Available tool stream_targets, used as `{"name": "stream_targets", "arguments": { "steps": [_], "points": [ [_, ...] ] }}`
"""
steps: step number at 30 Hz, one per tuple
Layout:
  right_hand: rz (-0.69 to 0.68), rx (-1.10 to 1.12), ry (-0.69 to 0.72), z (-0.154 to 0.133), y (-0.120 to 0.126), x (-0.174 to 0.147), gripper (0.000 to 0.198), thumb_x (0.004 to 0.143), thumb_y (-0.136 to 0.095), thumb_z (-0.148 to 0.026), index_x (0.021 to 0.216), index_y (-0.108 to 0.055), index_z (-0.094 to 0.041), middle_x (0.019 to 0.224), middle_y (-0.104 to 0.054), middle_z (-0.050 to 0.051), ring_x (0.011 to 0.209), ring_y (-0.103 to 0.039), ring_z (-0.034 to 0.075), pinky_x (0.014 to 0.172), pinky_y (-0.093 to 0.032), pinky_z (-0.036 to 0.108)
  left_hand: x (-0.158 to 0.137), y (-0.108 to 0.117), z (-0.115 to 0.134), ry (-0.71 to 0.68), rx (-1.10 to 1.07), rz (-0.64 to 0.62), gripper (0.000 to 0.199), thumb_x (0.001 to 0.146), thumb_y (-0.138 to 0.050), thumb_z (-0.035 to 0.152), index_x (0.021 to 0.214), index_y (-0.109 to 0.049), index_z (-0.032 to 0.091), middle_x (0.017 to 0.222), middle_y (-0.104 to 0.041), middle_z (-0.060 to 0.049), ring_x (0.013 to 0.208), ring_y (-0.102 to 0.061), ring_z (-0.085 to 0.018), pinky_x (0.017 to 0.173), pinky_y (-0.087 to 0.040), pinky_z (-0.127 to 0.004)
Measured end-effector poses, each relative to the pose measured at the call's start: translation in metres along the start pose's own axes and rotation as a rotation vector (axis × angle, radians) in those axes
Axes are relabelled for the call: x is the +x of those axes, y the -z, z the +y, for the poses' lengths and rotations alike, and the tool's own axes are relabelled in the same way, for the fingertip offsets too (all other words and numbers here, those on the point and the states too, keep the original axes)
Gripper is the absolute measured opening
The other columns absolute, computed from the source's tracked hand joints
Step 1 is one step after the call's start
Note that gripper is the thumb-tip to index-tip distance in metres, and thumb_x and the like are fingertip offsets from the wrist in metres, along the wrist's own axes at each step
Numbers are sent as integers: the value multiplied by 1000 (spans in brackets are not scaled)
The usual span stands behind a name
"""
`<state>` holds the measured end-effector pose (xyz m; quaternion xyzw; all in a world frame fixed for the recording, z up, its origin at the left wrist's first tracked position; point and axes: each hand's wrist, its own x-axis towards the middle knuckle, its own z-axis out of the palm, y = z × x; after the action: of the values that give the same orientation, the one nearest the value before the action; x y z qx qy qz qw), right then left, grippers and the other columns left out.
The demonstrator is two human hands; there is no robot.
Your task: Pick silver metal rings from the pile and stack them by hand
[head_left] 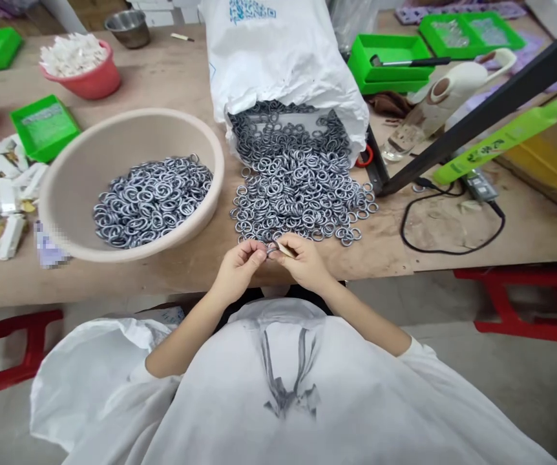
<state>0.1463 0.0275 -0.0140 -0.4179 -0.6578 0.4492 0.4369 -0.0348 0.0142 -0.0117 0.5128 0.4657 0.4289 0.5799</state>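
At the table's front edge, my left hand (242,268) pinches a small grey ring (272,249) between thumb and fingertips. Close against it, my right hand (305,263) is closed on a thin tan strip with a pointed end (285,250), its exact kind unclear. The strip's tip is beside the ring. Just beyond both hands lies a heap of grey rings (302,194), spilling from the mouth of a white sack (278,58). To the left stands a wide beige basin (133,126) with many similar rings (152,200) inside.
A red bowl of white pieces (79,64), a green tray (46,128) and loose white pieces (7,194) occupy the left. A black bar (482,110), spray bottle (438,97), black cable (402,226) and green bins (389,58) are right. Red stools (11,349) stand below the table.
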Motion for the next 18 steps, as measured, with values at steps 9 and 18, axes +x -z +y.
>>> {"name": "stream_targets", "arguments": {
  "steps": [9,18],
  "points": [
    [15,175,28,-2,8,2,33,84,-70,-56,83,-77,-23,75,-61,1,73,-57,15,73,-48,32,2,-24,20,452,-507,-316,55,75,-69,67,72,-52,16,58,-50,2,45,-43,-7,43,-37,-20],
    [-10,138,-62,-13,11,3,44,88,-59,-62,86,-73,-20,72,-61,0,65,-56,14,65,-45,29,0,-38,18,183,-376,-117,48,74,-75,60,76,-56,16,64,-54,2,53,-48,-8,47,-39,-20]
  ]
}}
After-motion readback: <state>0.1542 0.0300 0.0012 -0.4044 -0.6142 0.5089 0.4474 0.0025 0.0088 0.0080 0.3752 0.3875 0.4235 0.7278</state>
